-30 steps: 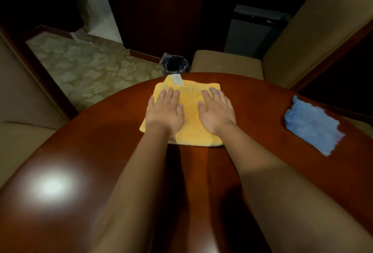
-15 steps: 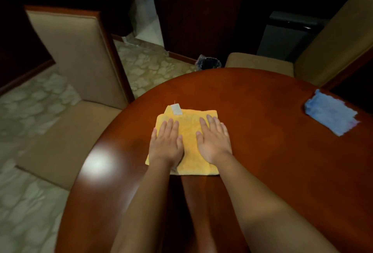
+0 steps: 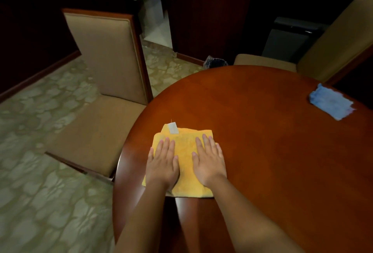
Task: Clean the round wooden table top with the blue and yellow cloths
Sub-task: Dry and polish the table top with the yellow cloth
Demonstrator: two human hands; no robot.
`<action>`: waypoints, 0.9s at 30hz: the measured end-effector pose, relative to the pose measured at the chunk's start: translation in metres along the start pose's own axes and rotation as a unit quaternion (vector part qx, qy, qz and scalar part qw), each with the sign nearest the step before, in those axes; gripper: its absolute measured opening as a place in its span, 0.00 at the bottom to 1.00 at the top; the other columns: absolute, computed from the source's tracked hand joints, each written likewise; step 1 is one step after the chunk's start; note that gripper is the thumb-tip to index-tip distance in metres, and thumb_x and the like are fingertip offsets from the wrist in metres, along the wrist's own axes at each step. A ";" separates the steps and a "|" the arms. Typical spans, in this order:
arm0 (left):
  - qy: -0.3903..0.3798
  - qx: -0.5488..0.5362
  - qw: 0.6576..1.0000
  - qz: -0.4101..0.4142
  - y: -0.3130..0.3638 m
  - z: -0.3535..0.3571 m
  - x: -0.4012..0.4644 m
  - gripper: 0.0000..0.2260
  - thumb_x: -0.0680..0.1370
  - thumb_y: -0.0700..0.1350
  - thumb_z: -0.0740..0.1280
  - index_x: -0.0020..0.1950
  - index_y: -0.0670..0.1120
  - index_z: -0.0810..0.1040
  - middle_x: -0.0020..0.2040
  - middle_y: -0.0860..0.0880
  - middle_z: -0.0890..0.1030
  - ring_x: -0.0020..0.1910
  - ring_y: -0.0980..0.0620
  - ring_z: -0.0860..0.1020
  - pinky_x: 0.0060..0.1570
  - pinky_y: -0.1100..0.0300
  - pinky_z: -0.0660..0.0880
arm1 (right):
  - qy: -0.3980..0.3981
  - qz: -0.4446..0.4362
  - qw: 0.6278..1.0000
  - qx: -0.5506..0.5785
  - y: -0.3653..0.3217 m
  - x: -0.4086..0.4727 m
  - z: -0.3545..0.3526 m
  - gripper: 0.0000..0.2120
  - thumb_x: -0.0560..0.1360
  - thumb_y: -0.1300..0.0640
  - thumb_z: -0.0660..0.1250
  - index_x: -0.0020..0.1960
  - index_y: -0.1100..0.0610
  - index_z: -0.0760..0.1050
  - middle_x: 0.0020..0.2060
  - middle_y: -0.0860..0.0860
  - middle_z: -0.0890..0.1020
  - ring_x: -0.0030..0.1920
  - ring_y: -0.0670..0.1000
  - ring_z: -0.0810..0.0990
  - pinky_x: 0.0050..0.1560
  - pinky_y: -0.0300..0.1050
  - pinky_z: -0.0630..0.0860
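One small bin with a dark liner stands on the floor beyond the table; its contents cannot be made out. The yellow cloth, folded, with a white tag at its far corner, lies near the table's left edge. The blue cloth lies crumpled at the far right edge. The left hand and right hand press flat on the yellow cloth, fingers extended, gripping nothing.
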State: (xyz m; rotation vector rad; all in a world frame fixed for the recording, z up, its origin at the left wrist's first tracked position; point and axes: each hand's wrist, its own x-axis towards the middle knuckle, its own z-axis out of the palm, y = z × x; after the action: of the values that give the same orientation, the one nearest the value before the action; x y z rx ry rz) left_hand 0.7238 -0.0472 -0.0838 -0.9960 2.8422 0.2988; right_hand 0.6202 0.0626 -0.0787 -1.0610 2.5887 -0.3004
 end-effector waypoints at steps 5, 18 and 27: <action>0.017 0.002 1.000 0.010 -0.004 0.002 0.022 0.36 0.69 0.58 0.28 0.78 0.51 0.42 0.78 0.54 0.43 0.76 0.56 0.40 0.74 0.53 0.39 | 0.010 0.003 1.000 -0.004 0.000 0.019 0.000 0.27 0.82 0.45 0.41 0.78 0.50 0.39 0.77 0.49 0.38 0.76 0.50 0.34 0.74 0.49 0.34; 0.028 -0.002 0.999 0.018 -0.012 -0.002 0.063 0.36 0.71 0.60 0.31 0.78 0.51 0.45 0.78 0.54 0.46 0.76 0.57 0.42 0.75 0.53 0.41 | 0.058 -0.007 0.998 0.030 -0.001 0.056 0.001 0.27 0.82 0.46 0.43 0.78 0.50 0.42 0.77 0.50 0.41 0.76 0.51 0.37 0.74 0.50 0.35; 0.019 0.010 0.998 0.065 -0.019 -0.010 0.102 0.35 0.71 0.60 0.30 0.78 0.52 0.44 0.78 0.55 0.45 0.76 0.57 0.41 0.74 0.53 0.41 | 0.068 0.027 0.997 0.029 -0.007 0.081 -0.003 0.29 0.79 0.45 0.36 0.78 0.51 0.43 0.78 0.50 0.42 0.76 0.51 0.37 0.73 0.50 0.34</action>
State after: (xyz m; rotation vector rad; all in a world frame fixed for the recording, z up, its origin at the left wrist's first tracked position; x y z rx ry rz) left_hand 0.6563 -0.1257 -0.0943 -0.8245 2.9447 0.2648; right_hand 0.5692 0.0003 -0.0912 -0.9795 2.7067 -0.4454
